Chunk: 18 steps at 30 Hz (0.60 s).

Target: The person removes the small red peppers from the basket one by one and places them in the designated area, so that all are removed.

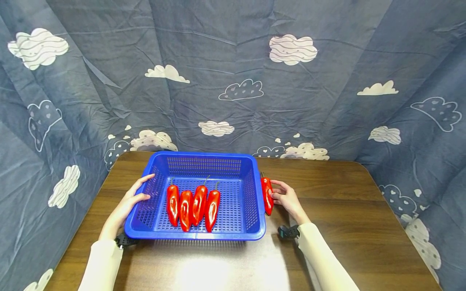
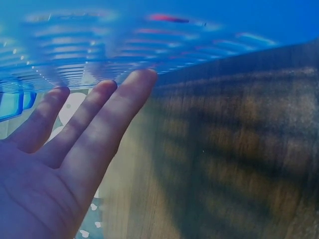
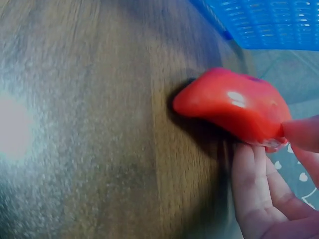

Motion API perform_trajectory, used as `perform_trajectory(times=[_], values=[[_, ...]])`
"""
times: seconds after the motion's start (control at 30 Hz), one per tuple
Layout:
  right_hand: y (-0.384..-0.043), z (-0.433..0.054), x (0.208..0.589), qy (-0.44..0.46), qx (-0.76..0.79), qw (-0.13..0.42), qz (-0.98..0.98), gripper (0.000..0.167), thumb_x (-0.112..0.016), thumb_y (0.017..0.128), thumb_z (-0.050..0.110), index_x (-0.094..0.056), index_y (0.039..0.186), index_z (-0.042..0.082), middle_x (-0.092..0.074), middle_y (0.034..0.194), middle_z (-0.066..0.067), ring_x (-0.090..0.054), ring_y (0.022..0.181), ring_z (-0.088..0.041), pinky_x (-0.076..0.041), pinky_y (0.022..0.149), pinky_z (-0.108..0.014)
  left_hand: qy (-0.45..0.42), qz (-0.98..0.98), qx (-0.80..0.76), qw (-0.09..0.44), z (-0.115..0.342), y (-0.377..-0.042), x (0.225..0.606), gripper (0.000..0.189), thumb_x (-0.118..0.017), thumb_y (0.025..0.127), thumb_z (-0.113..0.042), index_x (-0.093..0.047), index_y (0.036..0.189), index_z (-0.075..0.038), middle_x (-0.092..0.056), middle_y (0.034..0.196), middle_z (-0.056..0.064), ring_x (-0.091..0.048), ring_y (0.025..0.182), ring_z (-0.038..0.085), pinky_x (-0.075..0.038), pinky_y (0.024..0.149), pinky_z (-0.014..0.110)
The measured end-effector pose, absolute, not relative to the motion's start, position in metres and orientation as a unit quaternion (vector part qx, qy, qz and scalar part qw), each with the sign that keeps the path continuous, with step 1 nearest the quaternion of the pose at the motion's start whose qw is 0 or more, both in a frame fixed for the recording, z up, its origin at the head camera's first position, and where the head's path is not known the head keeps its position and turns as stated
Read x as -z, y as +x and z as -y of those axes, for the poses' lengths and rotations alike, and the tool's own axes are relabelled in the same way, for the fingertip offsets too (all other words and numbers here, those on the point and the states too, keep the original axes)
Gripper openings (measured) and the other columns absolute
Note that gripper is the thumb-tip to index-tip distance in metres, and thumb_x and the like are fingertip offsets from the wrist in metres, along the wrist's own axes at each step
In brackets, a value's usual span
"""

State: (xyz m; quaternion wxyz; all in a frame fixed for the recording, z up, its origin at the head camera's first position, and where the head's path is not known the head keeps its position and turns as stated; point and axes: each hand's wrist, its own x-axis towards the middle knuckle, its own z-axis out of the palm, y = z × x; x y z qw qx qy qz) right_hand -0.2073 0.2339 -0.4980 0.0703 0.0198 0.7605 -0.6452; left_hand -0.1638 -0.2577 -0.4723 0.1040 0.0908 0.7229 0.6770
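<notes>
A blue plastic basket (image 1: 233,235) with slotted walls stands on the table, with several glossy red peppers (image 1: 186,210) side by side inside it. My left hand (image 1: 125,204) holds the basket's left rim, thumb and a finger over the edge. In the left wrist view, three extended fingers (image 2: 107,129) reach up to the basket's slotted outside. Just outside the right wall, a single red pepper (image 1: 267,196) with a green stem lies on the wood. My right hand (image 1: 289,201) pinches this pepper from its right side, thumb on top and fingers along its flank (image 3: 251,184).
The brown wooden table (image 1: 335,202) extends to the right of the basket. Behind and at both sides hangs a grey-blue cloth (image 1: 240,117) with white cloud prints, close to the table's back edge.
</notes>
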Motion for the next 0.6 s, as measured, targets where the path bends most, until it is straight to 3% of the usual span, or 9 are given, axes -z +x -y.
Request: perform_trajectory(times=[0.43, 0.6], values=[[-0.201, -0.245, 0.493, 0.067, 0.635, 0.057, -0.767, 0.047, -0.05, 0.088, -0.009, -0.045, 0.134, -0.008, -0.06, 0.105, -0.022, -0.059, 0.075, -0.01, -0.053, 0.065, -0.026, 0.086, -0.72, -0.68, 0.109, 0.258, -0.163, 0.471, 0.059, -0.043, 0.095, -0.004, -0.027, 0.15, -0.02, -0.021, 0.145, 0.024, -0.05, 0.107, 0.027, -0.051, 0.077, 0.038], [-0.201, -0.244, 0.493, 0.06, 0.629, 0.055, -0.773, 0.047, -0.05, 0.088, -0.008, -0.044, 0.135, -0.007, -0.058, 0.112, -0.027, -0.058, 0.078, -0.01, -0.053, 0.065, -0.027, 0.086, -0.714, -0.686, 0.112, 0.258, -0.164, 0.471, 0.059, -0.042, 0.095, -0.003, -0.026, 0.15, -0.019, -0.022, 0.144, 0.025, -0.051, 0.106, 0.027, -0.051, 0.077, 0.039]])
